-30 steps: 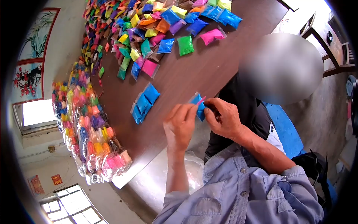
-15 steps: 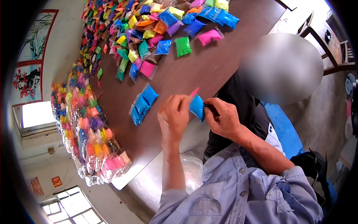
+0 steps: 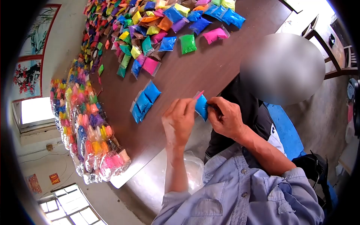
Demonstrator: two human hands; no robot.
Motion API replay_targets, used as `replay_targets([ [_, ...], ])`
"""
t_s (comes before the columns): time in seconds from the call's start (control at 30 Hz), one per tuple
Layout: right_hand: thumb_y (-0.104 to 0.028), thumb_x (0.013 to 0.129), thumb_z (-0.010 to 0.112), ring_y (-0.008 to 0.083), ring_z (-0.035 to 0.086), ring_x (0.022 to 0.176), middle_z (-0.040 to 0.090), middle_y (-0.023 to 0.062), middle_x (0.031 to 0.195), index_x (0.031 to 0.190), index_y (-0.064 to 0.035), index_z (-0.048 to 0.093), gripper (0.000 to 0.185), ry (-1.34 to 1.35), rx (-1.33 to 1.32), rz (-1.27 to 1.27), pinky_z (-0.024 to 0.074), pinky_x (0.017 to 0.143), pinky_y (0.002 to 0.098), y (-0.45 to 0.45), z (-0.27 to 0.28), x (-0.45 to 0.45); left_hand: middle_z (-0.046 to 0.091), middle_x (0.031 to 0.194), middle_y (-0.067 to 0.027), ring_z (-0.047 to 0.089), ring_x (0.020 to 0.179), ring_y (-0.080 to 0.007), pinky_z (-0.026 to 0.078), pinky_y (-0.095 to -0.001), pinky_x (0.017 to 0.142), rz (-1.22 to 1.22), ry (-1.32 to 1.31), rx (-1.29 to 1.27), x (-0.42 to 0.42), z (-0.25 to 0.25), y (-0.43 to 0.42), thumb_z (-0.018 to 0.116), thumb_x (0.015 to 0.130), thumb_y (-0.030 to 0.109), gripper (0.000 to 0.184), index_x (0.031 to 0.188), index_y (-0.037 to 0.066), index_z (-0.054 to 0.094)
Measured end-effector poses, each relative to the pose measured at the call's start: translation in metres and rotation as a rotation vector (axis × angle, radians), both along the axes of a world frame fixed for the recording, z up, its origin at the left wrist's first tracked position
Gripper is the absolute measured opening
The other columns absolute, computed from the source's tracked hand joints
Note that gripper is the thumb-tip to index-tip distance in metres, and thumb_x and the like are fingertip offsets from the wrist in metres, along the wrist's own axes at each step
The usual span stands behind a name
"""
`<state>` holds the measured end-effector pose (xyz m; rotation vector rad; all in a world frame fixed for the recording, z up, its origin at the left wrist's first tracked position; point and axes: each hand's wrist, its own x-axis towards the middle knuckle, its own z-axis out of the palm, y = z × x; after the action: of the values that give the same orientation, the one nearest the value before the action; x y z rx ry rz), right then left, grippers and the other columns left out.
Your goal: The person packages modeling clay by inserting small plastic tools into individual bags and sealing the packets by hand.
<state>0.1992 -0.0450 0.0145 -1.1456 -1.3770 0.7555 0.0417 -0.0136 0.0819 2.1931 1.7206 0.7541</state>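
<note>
A small clear packet with blue filling (image 3: 201,107) is pinched by my right hand (image 3: 228,118) at its right edge. At the packet's top left is a thin pink strip (image 3: 199,94). My left hand (image 3: 179,119) has its fingers pressed together round the lower end of that strip, beside the packet; the fingertips partly hide it. On the brown table (image 3: 180,77), to the left of my hands, several blue packets (image 3: 143,102) lie close together. A green packet (image 3: 188,44) and a pink packet (image 3: 215,35) lie farther up the table.
A large heap of coloured packets (image 3: 150,30) covers the table's far part. Clear bags of coloured packets (image 3: 95,142) stand along the left edge. Under the table's near edge is a whitish plastic bag (image 3: 193,172). A blue stool (image 3: 285,125) and a blurred round patch are at right.
My left hand moved left from the packet with the pink strip, then back toward it. The strip's tip shifted and tilted. My right hand still pinches the blue packet.
</note>
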Motion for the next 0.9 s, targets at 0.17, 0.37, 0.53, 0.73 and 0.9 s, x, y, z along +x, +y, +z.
replay_targets([
  [0.17,0.004,0.079,0.067,0.0286,0.063,0.057,0.063,0.0144,0.077,0.098,0.0014,0.062,0.02,-0.032,0.034,-0.006,0.0498,0.053,0.0349,0.0,-0.002,0.001,0.067,0.085,-0.0103,0.066,0.074,-0.034,0.051,-0.0416,0.063,-0.049,0.088,0.042,0.0,-0.018,0.019,0.07,0.092,0.012,0.007,0.088,0.007,0.067],
  [0.37,0.004,0.08,0.068,0.0293,0.064,0.059,0.064,0.0151,0.078,0.099,0.0017,0.062,0.02,-0.016,0.018,-0.011,0.0505,0.054,0.0346,0.0,-0.002,0.001,0.065,0.081,-0.0108,0.065,0.071,-0.035,0.049,-0.0426,0.06,-0.019,0.078,0.094,-0.003,-0.01,0.023,0.071,0.091,0.012,0.009,0.086,0.007,0.066],
  [0.53,0.004,0.08,0.068,0.0297,0.063,0.059,0.064,0.0157,0.077,0.099,0.0014,0.063,0.02,0.02,-0.088,0.003,0.0513,0.055,0.0349,-0.001,0.0,0.001,0.066,0.079,-0.0127,0.065,0.071,-0.0339,0.049,-0.0407,0.06,-0.025,-0.101,-0.106,0.005,0.003,-0.012,0.073,0.089,0.007,0.009,0.084,0.004,0.066],
  [0.73,0.003,0.081,0.069,0.0289,0.062,0.058,0.063,0.0158,0.076,0.098,0.0003,0.064,0.017,-0.045,0.009,-0.029,0.0495,0.055,0.0327,0.001,-0.002,-0.001,0.069,0.082,-0.013,0.067,0.072,-0.0341,0.051,-0.0417,0.062,0.198,-0.051,-0.056,-0.02,-0.01,-0.009,0.073,0.09,0.01,0.009,0.086,0.004,0.067],
  [0.9,0.003,0.082,0.068,0.026,0.061,0.057,0.062,0.0146,0.076,0.098,-0.0003,0.064,0.017,-0.063,-0.036,-0.013,0.0484,0.054,0.0317,0.0,0.005,-0.001,0.069,0.083,-0.0128,0.068,0.071,-0.0349,0.052,-0.0436,0.062,0.099,-0.221,-0.041,-0.007,-0.006,-0.03,0.071,0.092,0.013,0.011,0.087,0.005,0.067],
])
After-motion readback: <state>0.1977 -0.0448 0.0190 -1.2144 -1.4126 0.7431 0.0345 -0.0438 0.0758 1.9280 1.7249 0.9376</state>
